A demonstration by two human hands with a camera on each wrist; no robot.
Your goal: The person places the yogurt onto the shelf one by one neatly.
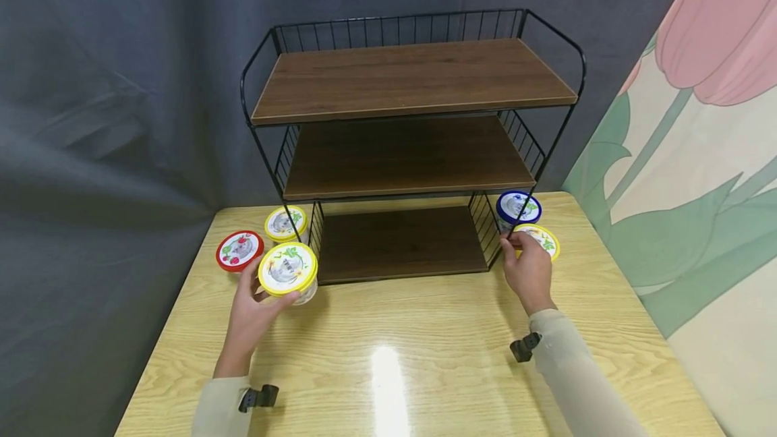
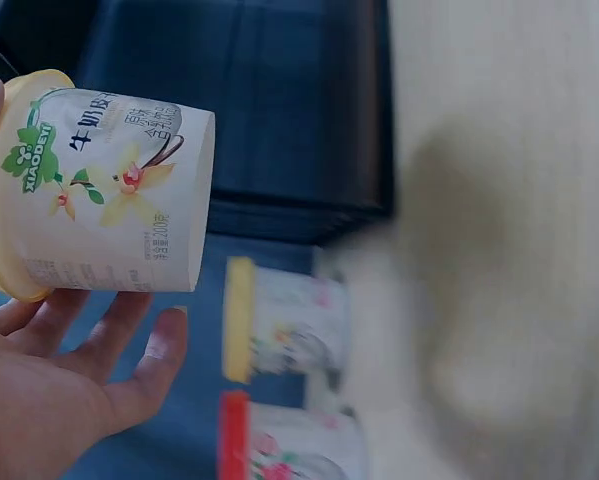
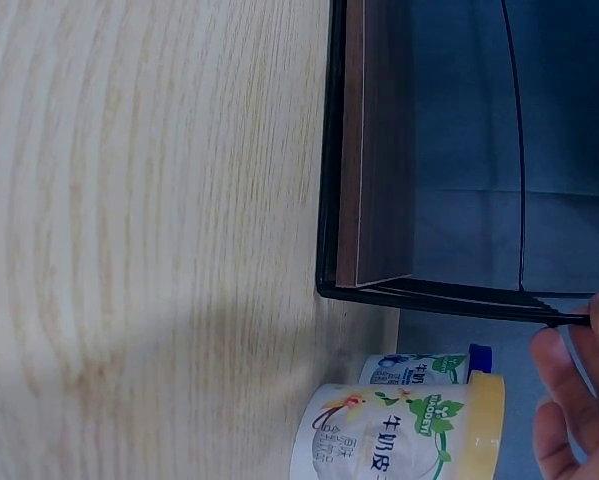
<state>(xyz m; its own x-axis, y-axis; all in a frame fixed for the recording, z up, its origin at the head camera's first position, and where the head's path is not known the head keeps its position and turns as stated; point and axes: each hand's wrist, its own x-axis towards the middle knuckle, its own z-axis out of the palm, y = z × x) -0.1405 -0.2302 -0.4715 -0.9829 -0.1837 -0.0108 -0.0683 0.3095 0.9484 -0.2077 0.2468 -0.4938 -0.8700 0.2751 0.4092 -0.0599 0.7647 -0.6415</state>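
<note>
My left hand (image 1: 257, 315) grips a white yogurt cup with a yellow lid (image 1: 288, 268), raised off the table by the left front corner of the three-tier rack (image 1: 400, 238). Flowers and green leaves are printed on the cup's side (image 2: 119, 190). Behind it stand another yellow-lidded cup (image 1: 285, 222) and a red-lidded cup (image 1: 239, 250). At the rack's right side, my right hand (image 1: 529, 272) pinches the black metal frame (image 3: 449, 303) between thumb and fingers. Close by are a blue-lidded cup (image 1: 519, 206) and a yellow-lidded cup (image 1: 543, 240), the latter partly hidden by that hand.
The rack has brown wooden shelves, with the top shelf (image 1: 413, 79) and middle shelf (image 1: 407, 157) bordered by black wire. It stands on a light wooden table (image 1: 388, 329). A dark grey curtain (image 1: 109, 154) hangs behind, and a floral panel (image 1: 698, 187) rises at the right.
</note>
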